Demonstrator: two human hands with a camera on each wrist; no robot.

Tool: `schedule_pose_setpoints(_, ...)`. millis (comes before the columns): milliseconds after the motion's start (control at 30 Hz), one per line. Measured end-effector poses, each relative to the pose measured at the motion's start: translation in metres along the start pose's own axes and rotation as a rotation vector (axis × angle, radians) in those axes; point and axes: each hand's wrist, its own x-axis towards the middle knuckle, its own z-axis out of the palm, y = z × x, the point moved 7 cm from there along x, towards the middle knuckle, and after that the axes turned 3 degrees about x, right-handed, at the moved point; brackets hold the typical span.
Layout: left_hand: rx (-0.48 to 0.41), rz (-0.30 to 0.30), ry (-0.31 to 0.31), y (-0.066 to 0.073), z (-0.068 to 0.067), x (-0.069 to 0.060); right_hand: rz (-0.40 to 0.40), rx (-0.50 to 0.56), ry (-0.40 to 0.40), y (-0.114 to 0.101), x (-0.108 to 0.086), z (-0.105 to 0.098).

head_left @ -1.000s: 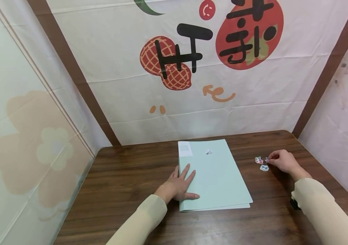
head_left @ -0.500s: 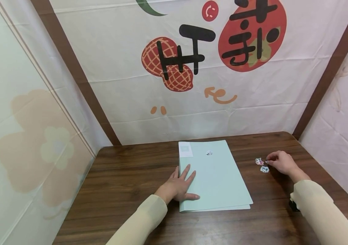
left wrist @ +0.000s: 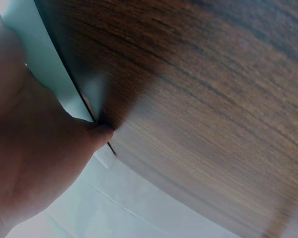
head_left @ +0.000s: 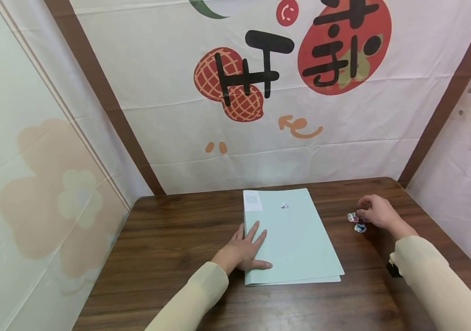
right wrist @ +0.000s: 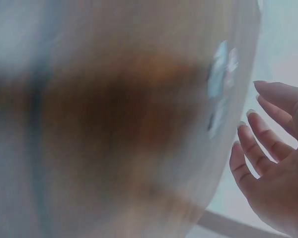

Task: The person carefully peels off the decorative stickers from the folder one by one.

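A pale green folder [head_left: 297, 243] lies on the table, with a white label at its upper left and a small sticker [head_left: 285, 206] near its top. My left hand [head_left: 244, 253] rests spread on the folder's left edge; the left wrist view shows that hand [left wrist: 44, 144] at the edge. At the right, my right hand [head_left: 378, 212] is over a few small stickers, among them a pinkish one [head_left: 353, 217] and a bluish one [head_left: 360, 228]. In the blurred right wrist view the right hand [right wrist: 278, 153] has relaxed, parted fingers with nothing seen between them.
The brown wooden table [head_left: 169, 239] reaches back to a white printed curtain [head_left: 169, 124]. Another curtain hangs along the left side and one along the right. A small black object [head_left: 393, 270] shows at the right sleeve.
My right hand has shifted slightly left and its fingers have lifted off the small sticker they were at, which lies beside the others. The left hand stays on the folder.
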Motion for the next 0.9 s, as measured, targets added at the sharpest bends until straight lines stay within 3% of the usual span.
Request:
schedule_pose_setpoints(200,0.001,-0.009,0.005,-0.002,-0.002,0.0,-0.061,0.039,-0.03,-0.041,0.02,0.009)
schedule_pose_setpoints(433,-0.007,-0.011,-0.004,-0.001,-0.002,0.002,-0.147,0.082,-0.068,-0.083,0.044,0.038)
schedule_pose_setpoints(900,0.0,-0.027,-0.015,0.0,-0.001,-0.003,-0.172,0.08,-0.202,-0.129,0.075,0.091)
